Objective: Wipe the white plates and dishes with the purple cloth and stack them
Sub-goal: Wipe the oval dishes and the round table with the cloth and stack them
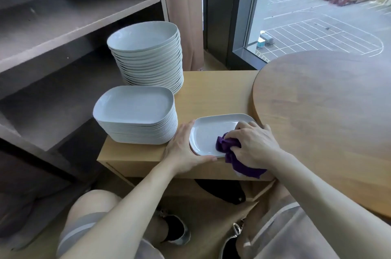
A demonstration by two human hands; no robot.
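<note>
A glossy white plate, rectangular with rounded corners and a shallow raised rim, lies flat at the front edge of the pale, smooth wooden stand. The left hand lies open against its left rim, fingers straight and thumb along the near rim. The right hand grips the bunched, soft purple cloth and presses it on the plate's near right part. A stack of matching plates fills the front left corner, with round deep dishes stacked behind
</note>
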